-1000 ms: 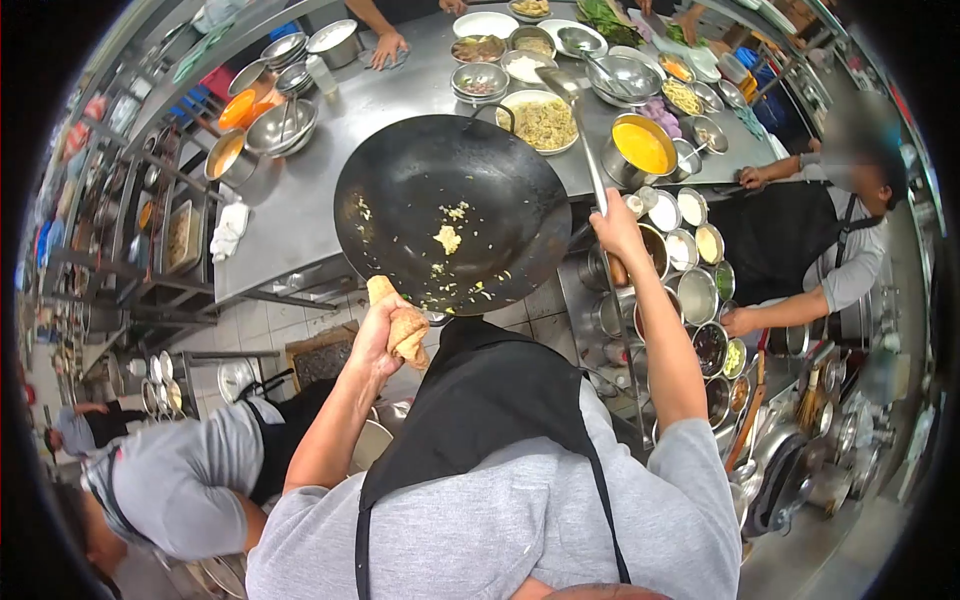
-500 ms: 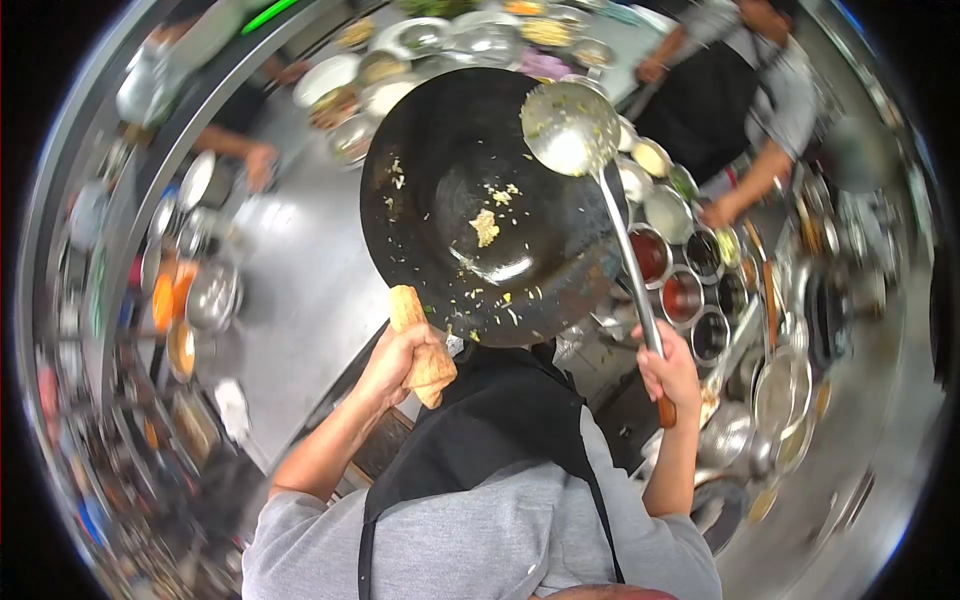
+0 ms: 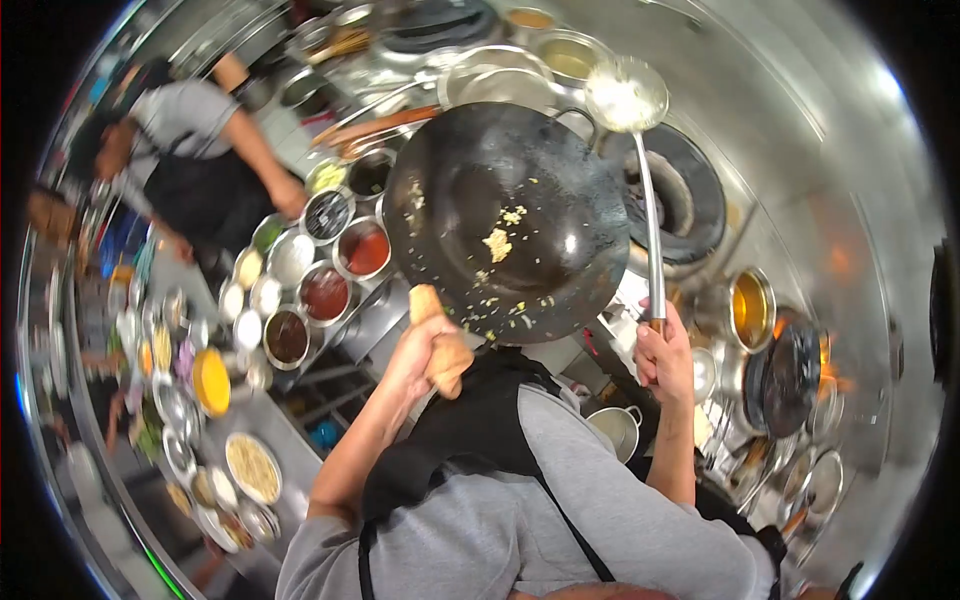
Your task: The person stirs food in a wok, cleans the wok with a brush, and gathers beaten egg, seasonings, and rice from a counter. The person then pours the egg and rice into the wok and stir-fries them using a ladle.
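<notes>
A large black wok (image 3: pixel 560 220) with bits of food scattered inside is held up in front of me. My left hand (image 3: pixel 422 352) is wrapped round a tan cloth (image 3: pixel 447 362) at the wok's near left rim; the wok's handle there is hidden. My right hand (image 3: pixel 664 352) grips the long handle of a metal ladle (image 3: pixel 626 96). The ladle's bowl is beyond the wok's far right rim, apart from it, with pale residue in it.
Sauce and ingredient bowls (image 3: pixel 325 293) stand left of the wok. A co-worker (image 3: pixel 205 130) reaches toward them. Behind the wok's right side is a round burner (image 3: pixel 680 195). A pot of orange liquid (image 3: pixel 750 308) and flames (image 3: pixel 832 365) are at the right.
My body has turned to the right, carrying the wok from the steel table toward the burners. The ladle's bowl has moved off the wok to its far right.
</notes>
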### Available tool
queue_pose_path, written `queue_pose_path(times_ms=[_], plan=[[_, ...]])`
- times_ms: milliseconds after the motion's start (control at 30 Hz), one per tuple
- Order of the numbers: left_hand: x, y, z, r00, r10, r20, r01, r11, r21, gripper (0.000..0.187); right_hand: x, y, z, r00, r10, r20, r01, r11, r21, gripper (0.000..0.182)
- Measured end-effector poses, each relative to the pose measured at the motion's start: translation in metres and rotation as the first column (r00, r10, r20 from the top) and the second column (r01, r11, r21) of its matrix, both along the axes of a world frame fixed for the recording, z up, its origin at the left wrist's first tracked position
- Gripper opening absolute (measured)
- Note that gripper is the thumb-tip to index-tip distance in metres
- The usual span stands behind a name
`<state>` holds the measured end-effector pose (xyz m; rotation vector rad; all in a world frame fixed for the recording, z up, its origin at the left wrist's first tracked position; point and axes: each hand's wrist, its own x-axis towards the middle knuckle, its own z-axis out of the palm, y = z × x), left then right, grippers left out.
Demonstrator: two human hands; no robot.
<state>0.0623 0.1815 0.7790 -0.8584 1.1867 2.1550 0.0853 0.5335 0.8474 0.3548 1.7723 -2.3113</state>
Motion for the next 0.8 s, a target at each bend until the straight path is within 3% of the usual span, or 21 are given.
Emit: queue_pose_path(times_ms=[67,133,167,200,267,333,467,500,600,667,733,800], plan=[[-0.057,0.048,0.005,0.996,-0.058,-0.071,0.064,0.995,0.079,0.019,0.010,0.029,-0.008,0.990,-0.141,0.012,0.132,0.950,0.283,0.042],[-0.137,0.082,-0.019,0.988,-0.148,-0.045,0.153,0.980,0.125,0.017,-0.014,0.049,-0.004,0.971,-0.225,0.079,0.147,0.826,0.544,0.044],[-0.161,0.110,-0.031,0.981,-0.187,-0.048,0.192,0.968,0.161,0.017,-0.011,0.070,0.008,0.977,-0.205,0.059,0.109,0.718,0.687,0.050],[-0.189,0.136,-0.043,0.974,-0.221,-0.046,0.226,0.954,0.195,0.016,-0.007,0.103,-0.004,0.993,-0.081,-0.088,0.113,0.389,0.914,0.047],[-0.234,0.191,-0.067,0.946,-0.322,-0.038,0.322,0.922,0.217,0.012,-0.020,0.116,0.038,0.991,-0.134,-0.020,0.060,0.306,0.950,0.046],[-0.267,0.239,-0.103,0.938,-0.336,-0.086,0.347,0.903,0.255,0.011,-0.039,0.121,0.079,0.980,-0.104,0.171,-0.149,0.194,0.970,0.045],[-0.304,0.291,-0.161,0.882,-0.463,-0.090,0.470,0.843,0.262,0.015,-0.075,0.128,0.101,0.940,0.132,0.314,-0.319,0.023,0.947,0.050],[-0.310,0.299,-0.175,0.871,-0.477,-0.119,0.491,0.828,0.272,0.017,-0.082,0.126,0.098,0.921,0.214,0.325,-0.292,-0.173,0.941,0.047],[-0.319,0.318,-0.196,0.887,-0.446,-0.120,0.461,0.842,0.279,0.016,-0.133,0.125,0.068,0.815,0.094,0.571,-0.486,-0.425,0.763,0.037],[-0.320,0.316,-0.188,0.862,-0.498,-0.098,0.503,0.812,0.296,0.014,-0.169,0.148,0.037,0.855,0.175,0.488,-0.345,-0.511,0.788,0.031],[-0.327,0.321,-0.196,0.869,-0.483,-0.105,0.492,0.824,0.281,0.013,-0.197,0.177,0.043,0.852,0.311,0.422,-0.228,-0.505,0.833,0.026],[-0.334,0.323,-0.188,0.885,-0.456,-0.093,0.462,0.838,0.289,0.011,-0.216,0.136,0.093,0.797,0.211,0.566,-0.400,-0.517,0.757,0.024]])
